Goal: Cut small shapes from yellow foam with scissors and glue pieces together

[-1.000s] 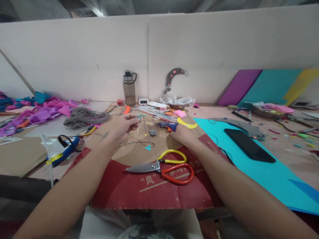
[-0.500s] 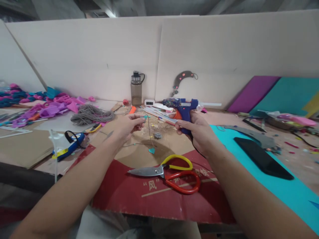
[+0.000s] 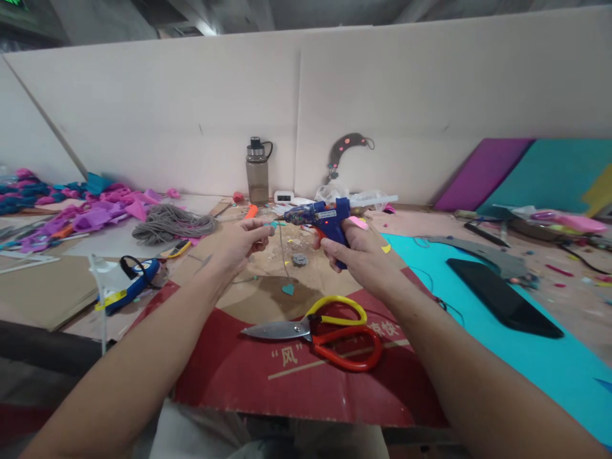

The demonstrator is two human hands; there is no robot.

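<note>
My left hand (image 3: 243, 247) is closed, its thumb and forefinger pinching a small teal piece (image 3: 276, 224). A thin grey cord (image 3: 284, 256) hangs from this piece. Near the cord's lower end is a teal heart (image 3: 287, 289), close above the cardboard; whether it touches is unclear. My right hand (image 3: 359, 250) is wrapped round the handle of a blue hot glue gun (image 3: 331, 223), with a glue stick (image 3: 373, 201) out of its back. The gun's nozzle points left, right by the teal piece. Below both hands lie scissors (image 3: 310, 330) with one yellow and one red handle.
The red and brown cardboard (image 3: 229, 376) covers the table before me. Left are grey cord (image 3: 173, 225), purple scraps (image 3: 102, 213) and a blue device (image 3: 131, 290). A bottle (image 3: 258, 175) stands at the back. A black phone (image 3: 502, 296) lies on teal sheeting (image 3: 549, 376) at right.
My right hand has brought the glue gun left and slightly down, so its nozzle is now at the teal piece. My left hand has stayed nearly in place.
</note>
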